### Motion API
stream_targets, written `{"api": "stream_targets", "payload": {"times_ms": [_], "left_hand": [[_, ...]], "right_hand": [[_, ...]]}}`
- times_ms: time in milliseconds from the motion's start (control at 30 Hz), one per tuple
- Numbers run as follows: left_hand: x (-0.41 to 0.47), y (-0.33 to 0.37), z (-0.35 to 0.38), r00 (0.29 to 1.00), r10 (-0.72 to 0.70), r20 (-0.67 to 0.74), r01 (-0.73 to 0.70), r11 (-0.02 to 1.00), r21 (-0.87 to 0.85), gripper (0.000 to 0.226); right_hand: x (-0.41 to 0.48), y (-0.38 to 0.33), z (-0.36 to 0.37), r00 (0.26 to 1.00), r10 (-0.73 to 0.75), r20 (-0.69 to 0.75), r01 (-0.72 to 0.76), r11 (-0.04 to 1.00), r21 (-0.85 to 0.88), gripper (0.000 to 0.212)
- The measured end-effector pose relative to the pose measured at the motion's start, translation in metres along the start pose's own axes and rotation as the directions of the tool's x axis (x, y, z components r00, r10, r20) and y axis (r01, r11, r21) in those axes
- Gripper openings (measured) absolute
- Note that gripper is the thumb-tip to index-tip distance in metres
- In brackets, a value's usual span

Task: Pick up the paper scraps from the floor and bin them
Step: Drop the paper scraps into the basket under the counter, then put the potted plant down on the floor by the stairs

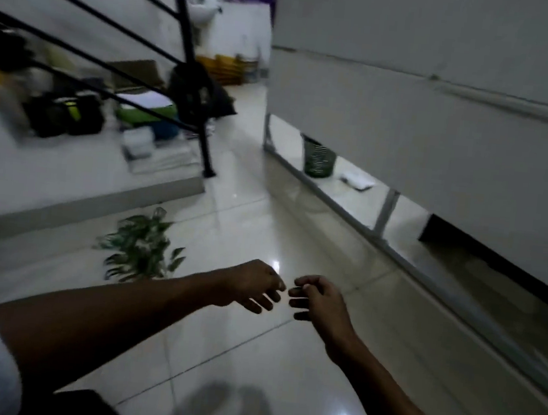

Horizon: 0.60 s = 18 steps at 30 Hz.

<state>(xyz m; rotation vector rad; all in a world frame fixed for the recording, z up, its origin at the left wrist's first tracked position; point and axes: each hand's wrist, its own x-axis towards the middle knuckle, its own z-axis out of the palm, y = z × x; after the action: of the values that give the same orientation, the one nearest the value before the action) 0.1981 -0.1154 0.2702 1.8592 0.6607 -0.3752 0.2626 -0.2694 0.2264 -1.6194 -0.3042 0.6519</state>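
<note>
My left hand [251, 287] and my right hand [317, 298] hang side by side over the glossy tiled floor, fingertips nearly touching. Both have loosely curled fingers pointing down, and I see nothing in either. A dark mesh waste bin [318, 159] stands farther ahead under the white desk panel. A white piece of paper [357, 181] lies on the floor just right of the bin. The picture is dim and blurred by motion.
A white desk panel [424, 128] on a metal frame runs along the right. A black stair railing [192, 65] and a raised step with bags and boxes fill the left. A leafy green plant [143, 248] sits on the floor left of my hands.
</note>
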Motion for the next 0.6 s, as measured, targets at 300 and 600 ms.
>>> {"api": "stream_targets", "payload": {"times_ms": [300,600], "left_hand": [[-0.046,-0.190,-0.088,0.926,-0.268,-0.266,0.176,0.929,-0.325,0.016],[0.005,-0.267,-0.122,0.880,-0.337,-0.336,0.095,0.816,-0.570,0.017]], "right_hand": [[0.026,0.037,0.190,0.932,0.087,0.351,0.009,0.965,-0.263,0.023],[0.085,0.087,0.276,0.917,0.102,0.385,0.121,0.851,-0.512,0.023]]}}
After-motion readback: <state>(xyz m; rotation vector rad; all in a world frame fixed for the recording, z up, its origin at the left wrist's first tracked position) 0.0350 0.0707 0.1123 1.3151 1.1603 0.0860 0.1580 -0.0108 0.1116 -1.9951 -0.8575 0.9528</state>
